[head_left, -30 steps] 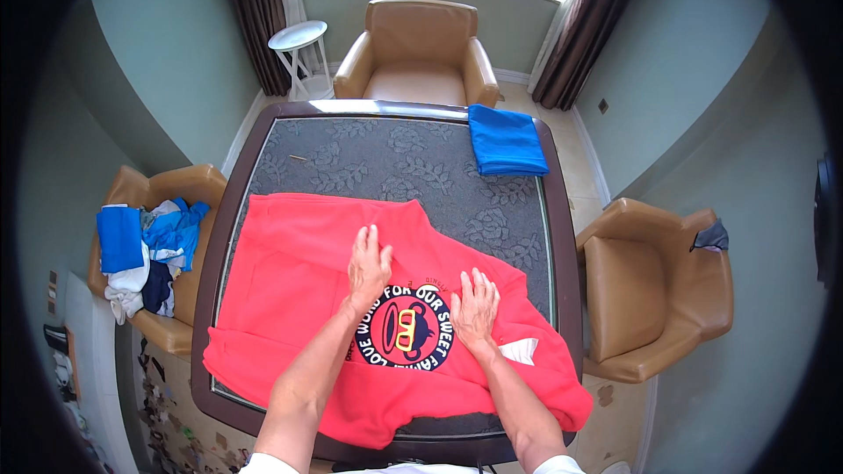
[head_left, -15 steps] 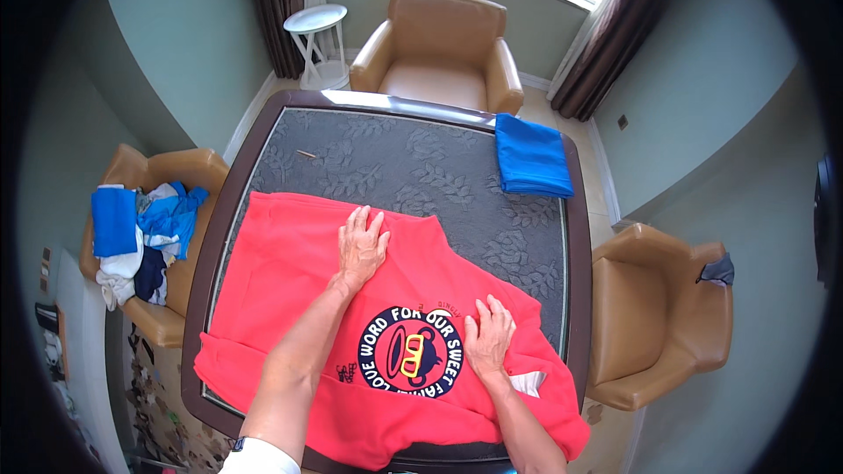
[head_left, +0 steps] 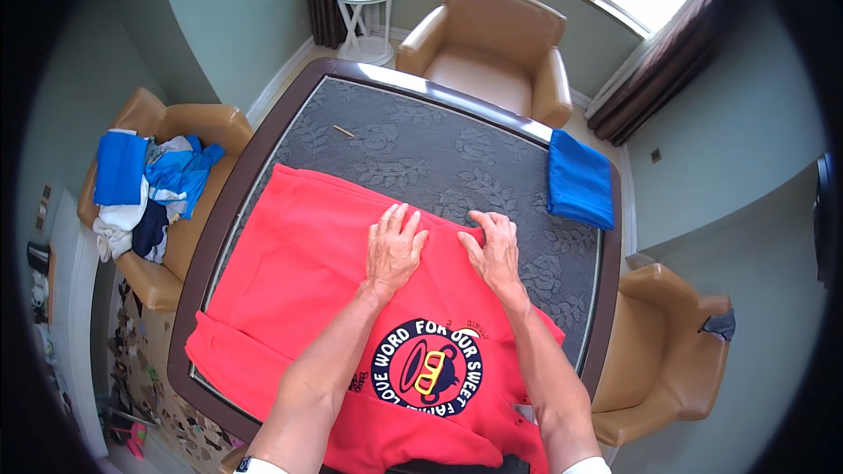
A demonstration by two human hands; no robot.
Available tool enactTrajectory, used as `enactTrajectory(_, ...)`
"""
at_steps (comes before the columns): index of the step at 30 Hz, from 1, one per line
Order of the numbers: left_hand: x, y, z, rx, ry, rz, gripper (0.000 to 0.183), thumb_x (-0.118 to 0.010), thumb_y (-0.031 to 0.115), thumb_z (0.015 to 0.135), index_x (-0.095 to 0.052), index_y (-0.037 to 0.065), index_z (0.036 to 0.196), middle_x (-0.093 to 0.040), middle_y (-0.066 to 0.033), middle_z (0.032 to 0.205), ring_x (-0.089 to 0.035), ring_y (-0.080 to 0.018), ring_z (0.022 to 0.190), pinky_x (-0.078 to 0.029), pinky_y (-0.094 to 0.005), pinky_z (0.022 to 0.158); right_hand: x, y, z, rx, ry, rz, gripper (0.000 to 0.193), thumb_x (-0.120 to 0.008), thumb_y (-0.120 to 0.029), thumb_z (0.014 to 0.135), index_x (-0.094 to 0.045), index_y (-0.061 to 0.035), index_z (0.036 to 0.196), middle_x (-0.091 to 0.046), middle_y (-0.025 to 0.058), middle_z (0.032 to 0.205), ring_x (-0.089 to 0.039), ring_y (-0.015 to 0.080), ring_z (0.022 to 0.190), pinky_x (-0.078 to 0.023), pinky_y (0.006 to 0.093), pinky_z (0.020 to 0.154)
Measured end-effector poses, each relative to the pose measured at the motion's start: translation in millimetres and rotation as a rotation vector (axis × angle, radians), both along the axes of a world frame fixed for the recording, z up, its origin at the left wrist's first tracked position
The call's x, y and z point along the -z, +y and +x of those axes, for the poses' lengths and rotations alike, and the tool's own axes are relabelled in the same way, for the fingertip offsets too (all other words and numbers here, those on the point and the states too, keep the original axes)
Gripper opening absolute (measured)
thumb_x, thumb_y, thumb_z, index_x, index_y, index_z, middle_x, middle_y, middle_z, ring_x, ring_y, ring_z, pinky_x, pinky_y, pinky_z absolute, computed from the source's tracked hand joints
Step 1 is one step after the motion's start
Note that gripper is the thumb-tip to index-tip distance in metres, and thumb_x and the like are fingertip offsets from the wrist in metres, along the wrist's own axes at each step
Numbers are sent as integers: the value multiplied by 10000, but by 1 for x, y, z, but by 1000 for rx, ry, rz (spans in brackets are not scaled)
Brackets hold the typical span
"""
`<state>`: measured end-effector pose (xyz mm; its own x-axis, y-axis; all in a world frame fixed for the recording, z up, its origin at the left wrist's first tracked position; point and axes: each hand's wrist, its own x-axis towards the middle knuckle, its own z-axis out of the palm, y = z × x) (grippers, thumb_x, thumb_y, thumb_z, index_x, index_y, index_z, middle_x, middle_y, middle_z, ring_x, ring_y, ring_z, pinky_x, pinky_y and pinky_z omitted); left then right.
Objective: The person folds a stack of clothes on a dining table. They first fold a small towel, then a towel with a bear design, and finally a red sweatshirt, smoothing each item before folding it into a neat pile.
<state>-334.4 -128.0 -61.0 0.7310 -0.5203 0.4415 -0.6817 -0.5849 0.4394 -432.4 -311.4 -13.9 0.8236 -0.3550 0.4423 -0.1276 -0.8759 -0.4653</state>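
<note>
A red T-shirt (head_left: 299,272) with a round dark printed emblem (head_left: 428,367) lies spread over the near half of a dark patterned table (head_left: 421,145). My left hand (head_left: 393,246) rests flat on the shirt near its far edge, fingers apart. My right hand (head_left: 492,247) lies flat beside it on the same far edge, fingers spread. Neither hand grips the cloth. My forearms cover part of the shirt's middle and the emblem's sides.
A folded blue cloth (head_left: 580,180) lies at the table's far right edge. An armchair on the left (head_left: 189,123) holds a pile of blue and white clothes (head_left: 145,189). More tan armchairs stand at the back (head_left: 492,39) and right (head_left: 676,360). A small white side table (head_left: 366,0) stands behind.
My right hand has moved forward from beside the emblem up to the shirt's far edge, level with the left hand. The left hand stayed near the same spot.
</note>
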Motion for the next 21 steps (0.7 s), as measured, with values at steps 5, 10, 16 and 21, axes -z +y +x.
enactTrajectory(5,1,0,0,-27,18,-60,395,-646,252,957,-650,26,1281,-582,-140,1396,-504,-321,1336,-427,-466,1039,26,-7,5,138,102,79,147,-722,-176,858,-665,-43,882,-641,152,925,-609,354,915,-507,458,812)
enactTrajectory(10,1,0,-1,-16,-4,-43,459,-699,233,903,-632,13,1300,-567,-170,1403,-493,-333,1346,-423,-472,1045,34,-11,-10,150,50,84,162,-681,-157,877,-636,-51,991,-633,148,934,-607,354,901,-499,454,822)
enactTrajectory(16,0,-2,0,-17,-51,44,564,-720,271,870,-599,13,1356,-509,-222,1452,-462,-368,1370,-419,-499,1073,3,34,-48,142,87,-131,519,-696,-163,877,-572,-88,1375,-586,180,1314,-547,358,1210,-435,473,1016)
enactTrajectory(21,3,6,-2,31,-2,36,631,-731,309,866,-563,20,1400,-436,-277,1498,-433,-429,1386,-399,-532,1113,41,60,-116,132,156,-177,522,-696,-203,878,-595,-98,1379,-532,203,1416,-484,367,1317,-357,510,1101)
